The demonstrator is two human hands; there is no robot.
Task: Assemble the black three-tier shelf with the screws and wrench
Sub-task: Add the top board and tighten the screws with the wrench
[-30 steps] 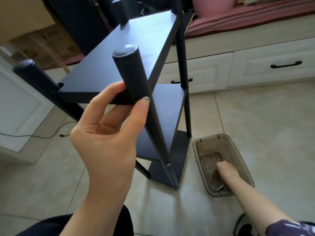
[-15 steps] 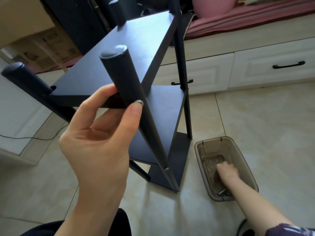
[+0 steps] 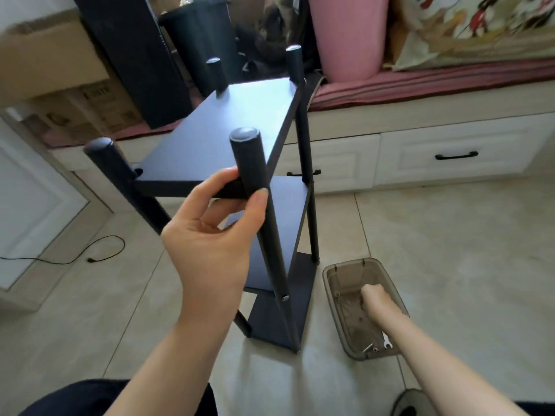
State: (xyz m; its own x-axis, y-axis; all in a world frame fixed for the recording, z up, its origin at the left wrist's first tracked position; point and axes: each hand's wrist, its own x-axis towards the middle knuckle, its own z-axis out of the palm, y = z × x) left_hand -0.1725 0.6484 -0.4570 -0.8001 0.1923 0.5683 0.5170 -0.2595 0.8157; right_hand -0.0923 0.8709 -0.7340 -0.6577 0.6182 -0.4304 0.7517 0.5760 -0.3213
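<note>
Since a second ago, the camera is tilting up, showing more of the black three-tier shelf (image 3: pixel 240 121) standing on the floor tiles. The left hand (image 3: pixel 210 232) is pinching the near post (image 3: pixel 255 181). The right hand (image 3: pixel 374 297) is reaching into the brown plastic bin (image 3: pixel 336 273), where the wrench (image 3: pixel 386 340) lies; its grip cannot be told. Three boards look mounted; fastening likely remains.
</note>
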